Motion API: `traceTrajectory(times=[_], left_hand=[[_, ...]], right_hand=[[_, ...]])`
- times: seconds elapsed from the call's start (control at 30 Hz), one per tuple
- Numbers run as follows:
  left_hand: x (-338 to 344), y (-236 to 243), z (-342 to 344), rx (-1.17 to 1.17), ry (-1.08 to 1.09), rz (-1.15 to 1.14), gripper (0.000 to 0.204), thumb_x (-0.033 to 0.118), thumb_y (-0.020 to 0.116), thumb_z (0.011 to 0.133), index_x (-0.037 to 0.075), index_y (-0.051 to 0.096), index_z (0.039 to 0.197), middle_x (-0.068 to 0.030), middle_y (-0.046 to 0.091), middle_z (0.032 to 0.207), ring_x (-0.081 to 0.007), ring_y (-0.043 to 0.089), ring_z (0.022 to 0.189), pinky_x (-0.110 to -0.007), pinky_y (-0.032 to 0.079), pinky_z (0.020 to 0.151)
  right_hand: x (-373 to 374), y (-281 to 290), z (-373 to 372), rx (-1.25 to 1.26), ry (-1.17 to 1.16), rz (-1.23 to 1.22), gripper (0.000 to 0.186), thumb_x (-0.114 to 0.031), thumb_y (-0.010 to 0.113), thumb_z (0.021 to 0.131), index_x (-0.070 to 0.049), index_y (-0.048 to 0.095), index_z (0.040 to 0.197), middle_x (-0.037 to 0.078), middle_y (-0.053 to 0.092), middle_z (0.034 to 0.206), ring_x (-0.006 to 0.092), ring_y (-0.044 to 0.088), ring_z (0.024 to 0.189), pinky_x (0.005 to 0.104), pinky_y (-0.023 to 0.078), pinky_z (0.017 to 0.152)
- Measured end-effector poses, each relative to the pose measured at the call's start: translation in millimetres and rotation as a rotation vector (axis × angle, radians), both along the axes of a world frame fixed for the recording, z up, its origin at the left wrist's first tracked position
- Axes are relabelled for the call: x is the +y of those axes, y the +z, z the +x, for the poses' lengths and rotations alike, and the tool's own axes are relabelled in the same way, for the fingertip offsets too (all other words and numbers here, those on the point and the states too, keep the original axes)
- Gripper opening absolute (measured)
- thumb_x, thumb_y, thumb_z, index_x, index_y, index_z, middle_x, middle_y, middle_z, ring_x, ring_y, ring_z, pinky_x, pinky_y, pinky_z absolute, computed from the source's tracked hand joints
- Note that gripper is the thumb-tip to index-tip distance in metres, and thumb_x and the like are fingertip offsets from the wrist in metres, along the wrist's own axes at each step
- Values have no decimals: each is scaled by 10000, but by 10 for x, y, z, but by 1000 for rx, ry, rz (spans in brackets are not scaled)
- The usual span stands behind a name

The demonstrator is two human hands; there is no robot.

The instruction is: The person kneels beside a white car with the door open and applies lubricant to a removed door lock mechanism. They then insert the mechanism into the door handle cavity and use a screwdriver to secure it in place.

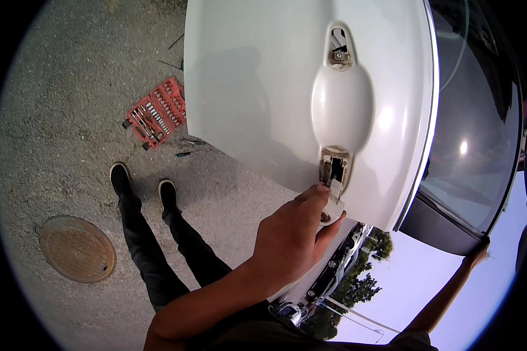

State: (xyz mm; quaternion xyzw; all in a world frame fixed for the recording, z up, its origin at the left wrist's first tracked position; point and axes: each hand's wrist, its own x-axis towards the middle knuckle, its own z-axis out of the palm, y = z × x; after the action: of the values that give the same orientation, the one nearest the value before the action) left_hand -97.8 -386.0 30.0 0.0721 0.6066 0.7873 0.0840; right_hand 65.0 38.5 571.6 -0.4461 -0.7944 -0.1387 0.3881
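Note:
My left hand (295, 234) pinches a small white door handle cap (332, 207) with a round recess in it. The cap sits against the lower handle opening (335, 164) of a white car door (263, 88), partly hidden by my fingers. Dirt lines that opening. Above it lie a smooth scooped hollow (342, 108) and a second opening (339, 50) with a screw showing inside. The handle bar is off the door. Over to the right, my right hand (479, 253) is closed round the corner of the door's window frame (451, 248), its fingers partly hidden.
A red socket set case (158, 114) lies spread out on the asphalt, with hand tools (187, 154) beside it. A rusty manhole cover (77, 249) is near my legs (149, 251). Dark window glass (474, 128) borders the door. Parked cars (334, 266) and trees (354, 292) stand farther off.

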Motion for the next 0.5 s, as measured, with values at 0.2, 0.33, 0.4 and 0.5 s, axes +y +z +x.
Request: traceTrajectory(times=[0.2, 0.33, 0.4, 0.5], left_hand=[[94, -22, 144, 17, 18, 26, 553, 78, 872, 739, -61, 524, 1145, -262, 683, 1088, -355, 718, 986, -377, 601, 811], [201, -47, 113, -13, 113, 62, 550, 99, 872, 744, -51, 527, 1145, -235, 691, 1082, -316, 733, 915, -347, 603, 747], [149, 15, 68, -36, 66, 6, 554, 123, 872, 750, -39, 537, 1161, -205, 698, 1064, -275, 732, 842, -327, 591, 689], [75, 94, 7, -116, -32, -42, 561, 153, 862, 766, -8, 554, 1206, -167, 707, 1014, -224, 718, 753, -308, 569, 622]], right_hand=[[37, 41, 127, -73, 23, 15, 459, -453, 572, 929, -58, 736, 1095, 90, 686, 1094, 193, 606, 1024, 350, 466, 935], [48, 33, 121, -45, 33, 23, 472, -458, 555, 955, -44, 723, 1110, 80, 685, 1065, 182, 603, 992, 341, 467, 919], [1, -7, 93, -17, -5, 17, 487, -447, 543, 989, -11, 698, 1141, 74, 680, 1034, 173, 602, 955, 334, 473, 897], [-17, -36, 79, -34, 16, 45, 481, -446, 549, 978, -13, 707, 1117, 74, 677, 1017, 177, 600, 939, 334, 475, 884]])
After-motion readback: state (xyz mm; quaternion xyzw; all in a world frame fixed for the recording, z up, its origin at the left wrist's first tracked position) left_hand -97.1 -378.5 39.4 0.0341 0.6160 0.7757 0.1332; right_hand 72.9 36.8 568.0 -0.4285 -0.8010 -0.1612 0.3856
